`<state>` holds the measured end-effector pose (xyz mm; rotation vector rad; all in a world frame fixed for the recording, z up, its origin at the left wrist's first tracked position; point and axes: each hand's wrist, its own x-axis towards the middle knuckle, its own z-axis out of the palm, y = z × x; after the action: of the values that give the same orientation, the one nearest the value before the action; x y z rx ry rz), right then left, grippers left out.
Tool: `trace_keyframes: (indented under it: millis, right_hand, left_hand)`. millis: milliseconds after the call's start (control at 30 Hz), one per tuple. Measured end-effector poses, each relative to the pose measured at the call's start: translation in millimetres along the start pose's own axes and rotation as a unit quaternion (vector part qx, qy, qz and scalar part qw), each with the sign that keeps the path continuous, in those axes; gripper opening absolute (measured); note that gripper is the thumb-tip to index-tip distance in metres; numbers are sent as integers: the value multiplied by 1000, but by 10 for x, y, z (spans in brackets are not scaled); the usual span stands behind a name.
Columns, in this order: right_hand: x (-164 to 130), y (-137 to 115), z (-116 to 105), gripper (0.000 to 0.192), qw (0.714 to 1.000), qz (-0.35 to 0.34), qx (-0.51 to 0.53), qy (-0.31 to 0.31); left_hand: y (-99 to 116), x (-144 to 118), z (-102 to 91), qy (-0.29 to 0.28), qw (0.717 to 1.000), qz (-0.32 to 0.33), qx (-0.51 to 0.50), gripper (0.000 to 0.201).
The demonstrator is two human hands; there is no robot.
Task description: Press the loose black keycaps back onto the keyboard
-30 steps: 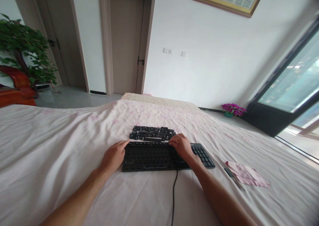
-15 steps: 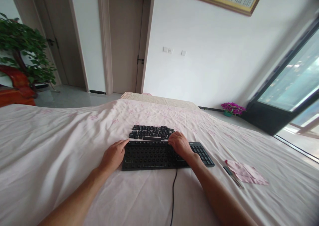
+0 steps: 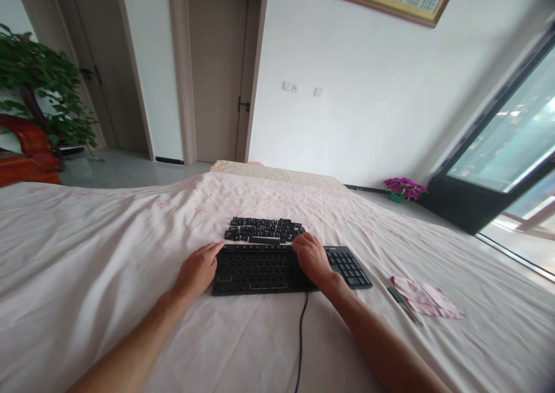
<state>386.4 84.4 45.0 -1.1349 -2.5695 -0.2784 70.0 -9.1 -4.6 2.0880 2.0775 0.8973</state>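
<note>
A black keyboard [image 3: 260, 269] lies on the cloth in front of me, its main section stripped of most keycaps and its number pad [image 3: 349, 267] still capped. My left hand [image 3: 198, 269] grips the keyboard's left edge, with a fingertip at the upper left corner. Over the keyboard's upper edge, right of the middle, my right hand [image 3: 311, 258] bends down with its fingers drawn together. Whatever those fingers hold is hidden beneath them. Loose black keycaps [image 3: 262, 229] lie in rows just beyond the keyboard, close to my right fingertips.
A black cable [image 3: 300, 341] runs from the keyboard toward me. To the right lie a pink cloth [image 3: 427, 297] and a thin tool with a dark handle [image 3: 395, 295]. The pale flowered sheet [image 3: 108, 254] is wrinkled. Purple flowers [image 3: 405, 188] stand beyond it.
My right hand has shifted slightly left and down, toward the near side of the loose keycaps. My left hand stays at the keyboard's left edge.
</note>
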Motion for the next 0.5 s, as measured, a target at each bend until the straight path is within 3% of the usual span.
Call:
trace_keyframes:
  millis: [300, 500]
  right_hand:
    - [-106, -173, 15, 39, 998, 23, -51, -34]
    - [-47, -10, -98, 41, 997, 26, 41, -60]
  left_hand:
    - [15, 1, -7, -1, 1000, -2, 10, 52]
    - [-7, 5, 18, -3, 1000, 3, 3, 52]
